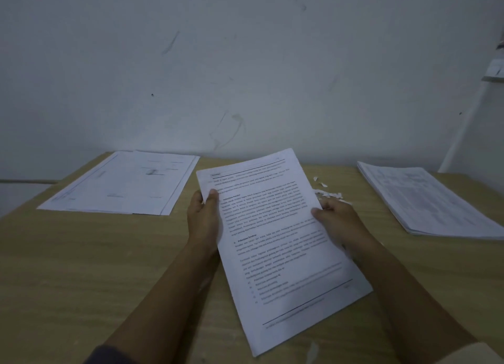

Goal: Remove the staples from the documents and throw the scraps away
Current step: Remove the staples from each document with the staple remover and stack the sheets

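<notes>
Above desk (81,254), L hand (203,216) & R hand (334,222) grip document (272,241) edges, thumbs on top

The document (275,238) I hold carries printed paragraphs, bold headings and a numbered list, but all of it is too blurred to read. Left of it, the sheets (122,183) show only faint marks; right of it, the stack (425,200) is illegible too.

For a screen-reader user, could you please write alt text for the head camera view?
Two bare hands, left hand and right hand, hold a printed document by its side edges above a wooden table. Paper stacks lie at far left and far right, with torn scraps beyond the right hand.
</notes>
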